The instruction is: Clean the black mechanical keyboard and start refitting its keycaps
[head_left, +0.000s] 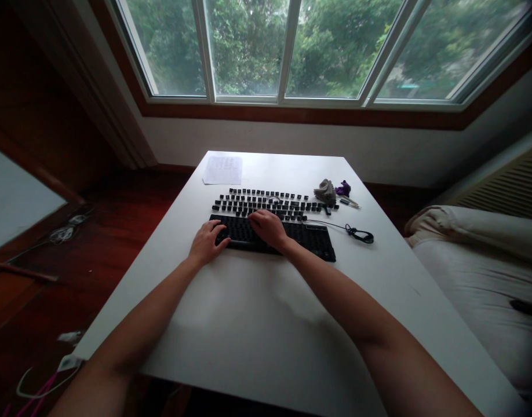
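A black keyboard (309, 236) lies across the white table in front of me. My left hand (207, 242) is at its left end, fingers on the top and the thumb along the front edge, holding it. Over the keyboard's middle, my right hand (269, 229) has its fingers curled together; what they pinch, if anything, is hidden. Loose black keycaps (266, 204) are laid out in several rows just behind the keyboard, a few partly covered by the right hand.
A printed paper sheet (223, 170) lies at the table's back left. Behind the keyboard's right end are a grey cloth (325, 191), a purple cloth (343, 188) and thin pen-like tools (350, 202). A bundled cable (359, 234) lies right. A window (248, 52) stands beyond.
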A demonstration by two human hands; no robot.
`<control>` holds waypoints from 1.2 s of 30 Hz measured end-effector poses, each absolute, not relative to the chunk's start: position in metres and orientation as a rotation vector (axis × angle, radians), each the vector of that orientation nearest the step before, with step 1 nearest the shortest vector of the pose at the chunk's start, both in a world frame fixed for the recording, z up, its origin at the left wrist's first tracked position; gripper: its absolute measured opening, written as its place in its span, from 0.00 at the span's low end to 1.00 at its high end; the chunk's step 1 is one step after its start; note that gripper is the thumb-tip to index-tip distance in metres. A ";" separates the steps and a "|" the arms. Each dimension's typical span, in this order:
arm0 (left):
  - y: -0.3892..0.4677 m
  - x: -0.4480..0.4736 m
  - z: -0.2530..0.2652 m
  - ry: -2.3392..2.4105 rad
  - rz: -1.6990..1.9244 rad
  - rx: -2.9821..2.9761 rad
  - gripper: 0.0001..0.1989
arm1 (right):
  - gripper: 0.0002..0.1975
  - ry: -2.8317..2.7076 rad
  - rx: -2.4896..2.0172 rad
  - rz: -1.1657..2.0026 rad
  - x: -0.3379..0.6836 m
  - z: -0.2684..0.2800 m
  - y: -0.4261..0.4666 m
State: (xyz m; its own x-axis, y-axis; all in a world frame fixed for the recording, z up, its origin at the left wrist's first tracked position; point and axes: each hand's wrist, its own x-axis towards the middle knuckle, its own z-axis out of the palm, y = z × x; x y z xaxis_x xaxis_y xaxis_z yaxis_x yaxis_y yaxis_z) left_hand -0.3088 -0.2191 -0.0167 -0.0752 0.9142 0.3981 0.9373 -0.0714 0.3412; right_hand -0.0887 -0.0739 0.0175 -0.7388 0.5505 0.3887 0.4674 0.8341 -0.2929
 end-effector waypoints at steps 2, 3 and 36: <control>-0.218 -0.309 -0.017 -2.115 -0.837 -2.098 0.19 | 0.14 -2.571 -0.808 0.147 -0.105 0.020 -0.063; -0.217 -0.309 -0.017 -2.119 -0.836 -2.093 0.18 | 0.14 -2.593 -0.829 0.108 -0.113 0.021 -0.059; -0.221 -0.314 -0.007 -1.884 -0.905 -2.280 0.10 | 0.10 -2.943 -0.500 -0.168 -0.179 0.034 -0.015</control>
